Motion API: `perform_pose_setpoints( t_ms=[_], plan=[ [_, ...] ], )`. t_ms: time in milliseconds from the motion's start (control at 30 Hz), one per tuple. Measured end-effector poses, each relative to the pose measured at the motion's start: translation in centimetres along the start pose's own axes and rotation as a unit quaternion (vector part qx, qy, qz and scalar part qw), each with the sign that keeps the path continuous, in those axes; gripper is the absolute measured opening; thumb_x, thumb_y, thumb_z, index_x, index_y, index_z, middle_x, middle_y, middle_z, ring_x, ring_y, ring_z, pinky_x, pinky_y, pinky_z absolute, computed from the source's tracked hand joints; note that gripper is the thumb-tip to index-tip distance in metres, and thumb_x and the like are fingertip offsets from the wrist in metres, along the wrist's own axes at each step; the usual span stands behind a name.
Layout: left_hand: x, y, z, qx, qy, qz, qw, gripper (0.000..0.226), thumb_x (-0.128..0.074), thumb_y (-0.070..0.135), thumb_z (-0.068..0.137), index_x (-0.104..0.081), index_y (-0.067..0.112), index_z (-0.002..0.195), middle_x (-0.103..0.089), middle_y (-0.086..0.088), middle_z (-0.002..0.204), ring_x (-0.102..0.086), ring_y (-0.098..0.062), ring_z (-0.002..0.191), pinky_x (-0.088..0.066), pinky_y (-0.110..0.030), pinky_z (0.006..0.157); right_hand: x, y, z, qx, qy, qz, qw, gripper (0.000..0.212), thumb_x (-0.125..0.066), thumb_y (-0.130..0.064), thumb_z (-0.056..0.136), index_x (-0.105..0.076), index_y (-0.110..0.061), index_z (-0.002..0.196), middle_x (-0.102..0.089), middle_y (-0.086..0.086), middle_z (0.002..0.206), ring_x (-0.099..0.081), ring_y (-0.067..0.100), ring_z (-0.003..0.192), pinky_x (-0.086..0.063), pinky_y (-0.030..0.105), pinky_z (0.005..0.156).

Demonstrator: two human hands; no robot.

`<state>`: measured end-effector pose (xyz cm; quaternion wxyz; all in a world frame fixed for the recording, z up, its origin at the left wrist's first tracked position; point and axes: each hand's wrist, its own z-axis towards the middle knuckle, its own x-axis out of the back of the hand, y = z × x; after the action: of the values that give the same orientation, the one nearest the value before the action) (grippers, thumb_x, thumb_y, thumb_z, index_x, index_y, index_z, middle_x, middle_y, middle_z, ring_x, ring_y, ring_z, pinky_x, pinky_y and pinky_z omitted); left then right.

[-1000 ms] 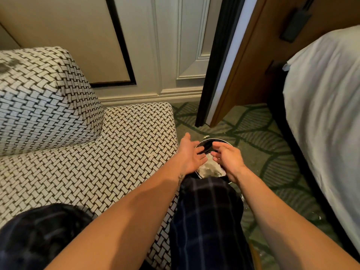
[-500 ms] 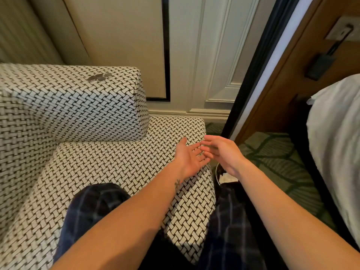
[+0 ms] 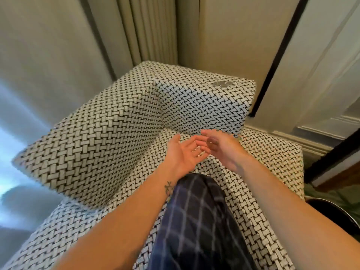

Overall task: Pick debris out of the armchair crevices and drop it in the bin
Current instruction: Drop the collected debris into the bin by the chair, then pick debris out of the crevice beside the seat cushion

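Head view: the fingers [image 3: 190, 146] of the left hand [image 3: 181, 155] are loosely spread, palm turned up and toward the right, with nothing visible in it. The right hand [image 3: 224, 151] reaches in from the right with relaxed, nearly straight fingers that meet the left fingertips. Motion blur hides whether any crumb lies between them.

Both hands hover at mid-frame over the seat [image 3: 265, 172] of the armchair [image 3: 109, 137], just in front of the corner crevice [image 3: 164, 129] where back, armrest and seat join. The upholstery is a black-and-white basket weave. A pale grey scrap [image 3: 222, 84] lies on the top face of the armrest [image 3: 204, 106], in the upper right of the frame and well apart from the hands.

A small dark tattoo [image 3: 168, 187] marks the left wrist, and a navy checked trouser leg [image 3: 198, 221] rests on the seat below the hands. At the lower right edge only the dark curved rim of the bin [image 3: 337, 208] shows, on the floor beside the chair. Pleated curtains [image 3: 148, 26] hang behind the chair, and a panelled wall [image 3: 321, 65] stands at right.
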<state>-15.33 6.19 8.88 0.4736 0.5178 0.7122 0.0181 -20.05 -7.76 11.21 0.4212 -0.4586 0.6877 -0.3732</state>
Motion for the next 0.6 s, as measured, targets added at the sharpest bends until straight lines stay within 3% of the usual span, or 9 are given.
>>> perform_pose_setpoints(
  t_ms=[133, 300, 367, 500, 600],
  plan=[
    [4.8, 3.5, -1.9, -0.033, 0.015, -0.031, 0.999, 0.065, -0.028, 0.05, 0.108, -0.047, -0.001, 0.142, -0.065, -0.021, 0.13, -0.063, -0.035, 0.117, -0.044, -0.052, 0.11, -5.8, 0.6, 2.1, -0.017, -0.048, -0.02, 0.998, 0.029, -0.058, -0.024, 0.1, -0.063, -0.011, 0.127, -0.072, 0.008, 0.119, -0.069, 0.021, 0.111, -0.055, 0.031, 0.096],
    [11.6, 5.1, -3.5, -0.044, 0.046, -0.076, 0.995, 0.06, -0.038, 0.044, 0.106, -0.048, -0.002, 0.142, -0.063, -0.025, 0.132, -0.061, -0.037, 0.121, -0.043, -0.052, 0.111, -12.2, 3.0, 4.3, -0.043, -0.1, -0.082, 0.991, 0.025, -0.059, -0.025, 0.1, -0.065, -0.012, 0.12, -0.074, 0.007, 0.114, -0.07, 0.02, 0.107, -0.057, 0.03, 0.091],
    [14.5, 4.9, -4.4, -0.018, 0.045, -0.095, 0.994, 0.064, -0.038, 0.047, 0.105, -0.048, -0.004, 0.142, -0.058, -0.028, 0.14, -0.055, -0.04, 0.131, -0.038, -0.056, 0.116, -14.1, 4.4, 5.0, -0.048, -0.113, -0.114, 0.986, 0.025, -0.059, -0.026, 0.1, -0.067, -0.012, 0.119, -0.074, 0.005, 0.112, -0.069, 0.021, 0.105, -0.056, 0.032, 0.093],
    [19.2, 3.5, -6.1, 0.034, -0.002, -0.163, 0.986, 0.082, -0.035, 0.062, 0.101, -0.042, -0.009, 0.143, -0.055, -0.033, 0.14, -0.051, -0.047, 0.133, -0.031, -0.061, 0.118, -16.6, 7.0, 5.7, -0.043, -0.117, -0.208, 0.97, 0.022, -0.058, -0.032, 0.1, -0.072, -0.021, 0.113, -0.076, -0.006, 0.105, -0.067, 0.015, 0.105, -0.05, 0.038, 0.099],
    [22.8, 2.0, -6.7, 0.053, -0.026, -0.202, 0.978, 0.089, -0.039, 0.066, 0.098, -0.037, -0.009, 0.146, -0.051, -0.034, 0.144, -0.048, -0.049, 0.135, -0.025, -0.062, 0.121, -18.5, 9.2, 6.2, -0.026, -0.142, -0.318, 0.937, 0.023, -0.052, -0.032, 0.103, -0.072, -0.027, 0.115, -0.072, -0.009, 0.117, -0.061, 0.011, 0.114, -0.042, 0.034, 0.104]
  ],
)
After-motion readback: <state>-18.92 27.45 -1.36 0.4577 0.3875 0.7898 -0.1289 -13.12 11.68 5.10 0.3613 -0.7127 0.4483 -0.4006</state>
